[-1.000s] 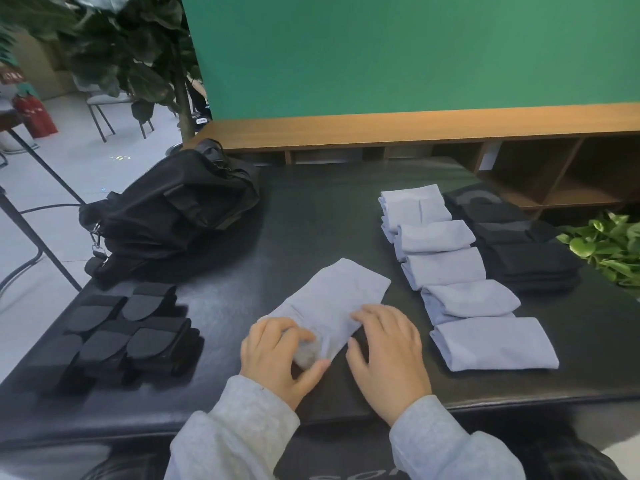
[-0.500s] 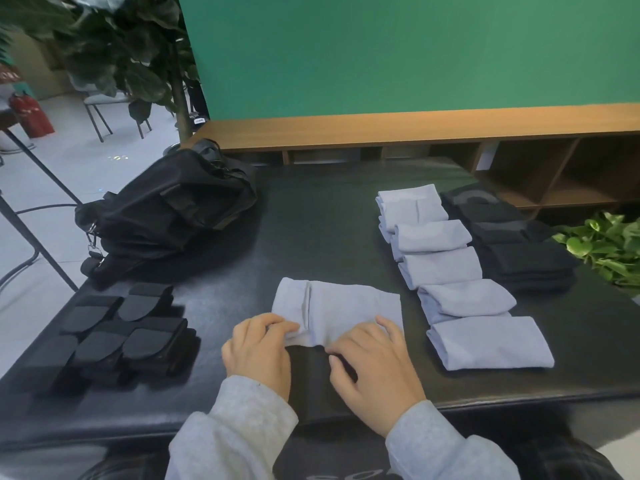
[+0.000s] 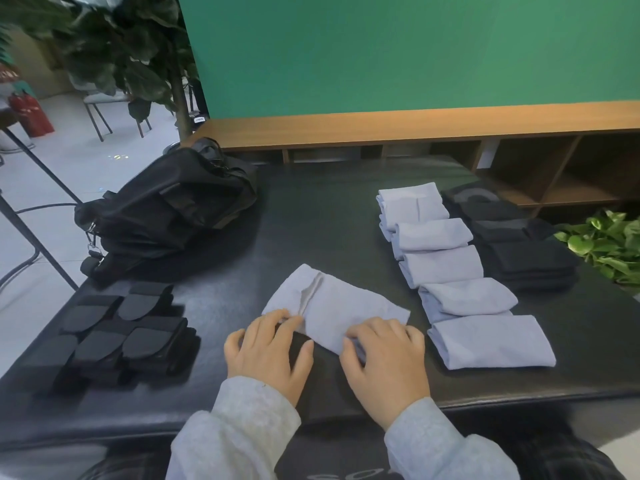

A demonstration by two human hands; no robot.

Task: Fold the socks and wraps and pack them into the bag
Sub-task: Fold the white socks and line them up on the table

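A light blue sock (image 3: 341, 308) lies flat in front of me on the black table (image 3: 311, 223), with a crease near its left end. My left hand (image 3: 268, 351) touches its near left edge with its fingertips. My right hand (image 3: 386, 358) pinches the sock's near right edge between thumb and fingers. A black bag (image 3: 166, 209) lies at the table's far left. Several folded light blue socks (image 3: 446, 268) form a row to the right, with folded black socks (image 3: 519, 244) beyond them. Folded black wraps (image 3: 114, 334) sit at the near left.
A wooden shelf unit (image 3: 450, 129) runs behind the table under a green wall. A leafy green plant (image 3: 609, 244) stands off the right edge, and a dark potted tree (image 3: 138, 57) at the far left. Chairs and a red extinguisher (image 3: 29, 112) stand on the floor beyond.
The light blue sock has turned from a diagonal lie to lying across in front of me, with its left end folded over. Both hands have shifted to its near edge.
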